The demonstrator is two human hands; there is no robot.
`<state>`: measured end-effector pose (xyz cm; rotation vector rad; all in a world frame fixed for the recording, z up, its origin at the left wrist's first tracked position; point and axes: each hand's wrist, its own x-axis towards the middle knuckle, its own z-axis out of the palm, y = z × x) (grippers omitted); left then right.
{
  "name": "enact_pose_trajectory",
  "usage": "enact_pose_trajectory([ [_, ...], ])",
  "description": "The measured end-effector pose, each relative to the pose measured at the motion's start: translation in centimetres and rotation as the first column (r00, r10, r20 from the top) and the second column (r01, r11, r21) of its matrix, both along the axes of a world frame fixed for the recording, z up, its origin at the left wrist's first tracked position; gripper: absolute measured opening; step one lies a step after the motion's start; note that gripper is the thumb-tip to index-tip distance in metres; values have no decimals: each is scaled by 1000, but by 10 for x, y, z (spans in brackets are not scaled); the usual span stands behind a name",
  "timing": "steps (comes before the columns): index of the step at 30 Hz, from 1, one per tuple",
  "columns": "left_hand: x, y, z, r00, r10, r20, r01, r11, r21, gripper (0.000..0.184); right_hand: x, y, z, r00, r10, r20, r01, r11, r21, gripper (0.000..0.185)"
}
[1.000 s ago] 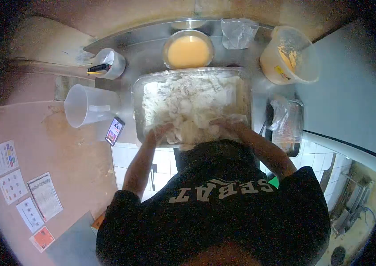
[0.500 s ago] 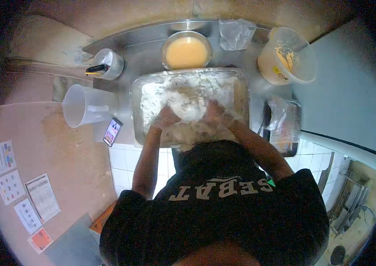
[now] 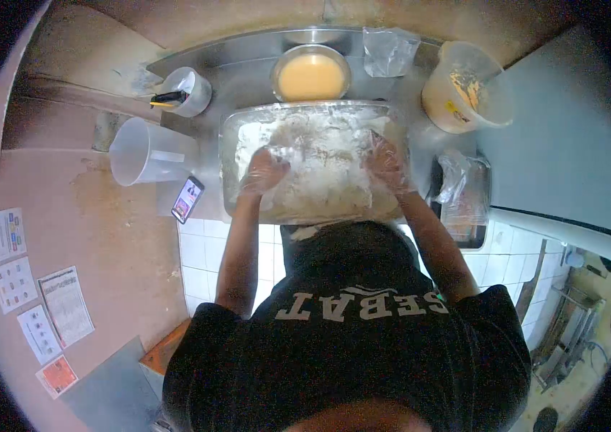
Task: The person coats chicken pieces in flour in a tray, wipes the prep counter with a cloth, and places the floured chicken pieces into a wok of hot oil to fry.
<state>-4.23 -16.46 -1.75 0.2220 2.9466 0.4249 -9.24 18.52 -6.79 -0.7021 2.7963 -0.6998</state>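
Observation:
A large clear rectangular tub holds white flour, heaped thicker along the left and far sides. Both my hands wear thin clear plastic gloves and are down in the tub, apart from each other. My left hand is over the flour at the left, its fingers curled in. At the right side, my right hand also has its fingers bent inward, somewhat blurred. What either hand grips, if anything, is hidden. Just behind the tub stands a metal bowl of pale orange liquid.
A clear jug, a phone and a small white container stand left. A clear plastic bag lies behind. Right are a large bucket with yellowish residue and a plastic-covered tray.
My hands have moved apart, the left one leftward and the right one to the right and farther away. The flour in the middle and near side now lies flatter.

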Motion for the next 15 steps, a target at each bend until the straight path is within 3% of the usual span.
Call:
enact_pose_trajectory([
  [1, 3, -9, -34, 993, -120, -18, 116, 982, -149, 32, 4, -2, -1, 996, 24, -89, -19, 999, 51, 48],
  [2, 7, -1, -26, 993, -114, -23, 110, 983, -146, 32, 8, -5, -2, 983, 48, -175, -31, 995, 99, 47],
  [4, 17, 24, 9, 968, 169, 184, -174, 985, 11, 33, 12, -7, -3, 935, 122, -334, -49, 974, 219, 46],
  [5, 20, 25, 23, 945, 143, 295, -184, 976, 113, 34, 14, -8, -5, 894, 171, -415, -47, 955, 292, 46],
  [6, 24, 23, 12, 944, 151, 293, -191, 975, 112, 34, 16, -8, -5, 839, 228, -494, -32, 927, 374, 45],
  [8, 34, 19, -24, 948, 297, 116, -318, 908, 274, 30, 21, -9, -4, 686, 368, -628, 73, 823, 563, 44],
  [9, 38, 42, 27, 915, 361, 180, -378, 923, 73, 27, 23, -9, -4, 599, 442, -667, 153, 755, 637, 44],
  [13, 43, 38, 42, 909, 226, 350, -290, 946, 142, 31, 30, -14, 2, 341, 634, -694, 426, 554, 715, 42],
  [15, 47, 44, 36, 839, 359, 410, -470, 857, 212, 32, 35, -15, 7, 278, 678, -681, 505, 500, 704, 41],
])
